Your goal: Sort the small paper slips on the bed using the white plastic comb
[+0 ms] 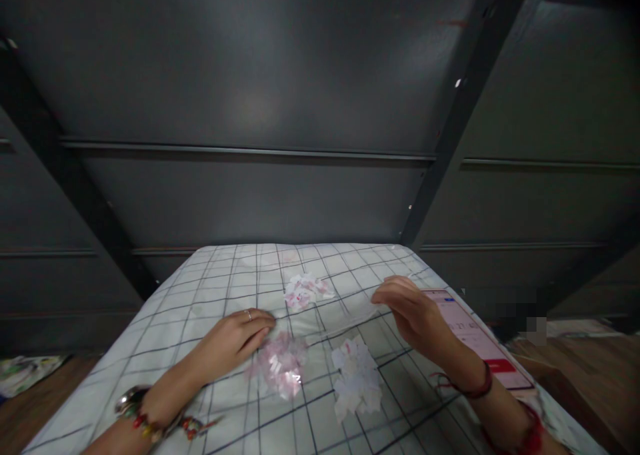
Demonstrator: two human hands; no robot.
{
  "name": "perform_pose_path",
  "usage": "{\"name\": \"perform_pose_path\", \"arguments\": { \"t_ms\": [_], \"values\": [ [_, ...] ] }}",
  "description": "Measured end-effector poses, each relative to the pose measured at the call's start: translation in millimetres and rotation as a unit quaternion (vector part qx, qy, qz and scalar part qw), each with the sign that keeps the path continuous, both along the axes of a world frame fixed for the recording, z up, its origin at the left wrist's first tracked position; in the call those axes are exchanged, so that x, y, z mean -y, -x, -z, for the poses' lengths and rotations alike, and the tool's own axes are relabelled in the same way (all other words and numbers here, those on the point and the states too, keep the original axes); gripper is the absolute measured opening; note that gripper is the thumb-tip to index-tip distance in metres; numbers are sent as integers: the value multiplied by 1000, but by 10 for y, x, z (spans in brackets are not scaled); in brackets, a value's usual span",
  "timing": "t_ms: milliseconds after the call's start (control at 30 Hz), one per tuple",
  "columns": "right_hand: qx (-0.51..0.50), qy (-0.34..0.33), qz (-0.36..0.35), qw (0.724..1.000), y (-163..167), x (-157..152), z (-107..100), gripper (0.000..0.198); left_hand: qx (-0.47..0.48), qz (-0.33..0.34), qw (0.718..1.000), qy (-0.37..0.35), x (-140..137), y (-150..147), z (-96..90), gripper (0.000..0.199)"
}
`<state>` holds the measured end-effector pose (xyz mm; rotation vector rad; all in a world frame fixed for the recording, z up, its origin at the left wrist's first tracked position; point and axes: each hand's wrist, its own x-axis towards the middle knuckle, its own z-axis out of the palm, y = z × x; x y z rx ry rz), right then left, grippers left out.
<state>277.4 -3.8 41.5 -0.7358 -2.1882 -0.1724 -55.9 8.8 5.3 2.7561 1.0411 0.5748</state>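
My left hand (243, 338) lies on the checked cloth with its fingers stretched out, just beside a shiny pile of pink and clear plastic pieces (283, 365). A ring is on one finger. My right hand (413, 312) is raised a little, its thumb and fingertips closed on the end of a thin see-through plastic bag (345, 320). That bag stretches across the cloth towards my left fingertips; whether they touch it I cannot tell. Behind it sits a heap of white and pink paper scraps (306, 290). Another heap of white scraps (357, 378) is nearer to me.
The white cloth with dark grid lines (235, 275) covers the table. A phone with a lit screen (477, 338) lies beside my right forearm. Dark metal panels (260, 202) rise directly behind the table. To the right is a brown box (565, 395) on the wooden floor.
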Motion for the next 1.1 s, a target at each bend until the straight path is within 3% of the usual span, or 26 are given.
{"name": "perform_pose_path", "arguments": {
  "t_ms": [200,300,433,567,767,933,1100],
  "values": [
    [16,13,-2,1000,17,-1,20,35,0,-3,1000,-5,14,8,-1,23],
    [4,-30,37,999,14,-22,41,39,0,-2,1000,-6,9,1,3,23],
    [64,-72,110,989,138,-60,97,46,3,-2,1000,-6,1,-12,0,23],
    [97,-108,118,982,262,-83,141,42,8,-6,1000,-4,11,-12,-16,23],
    [85,-72,118,987,209,-31,62,43,-3,-8,1000,-1,16,1,-8,24],
    [75,-104,114,985,226,-44,63,43,-2,-6,1000,7,13,-3,-5,23],
    [77,-53,103,990,157,-33,54,40,4,-5,1000,8,9,-12,-16,24]
  ]
}}
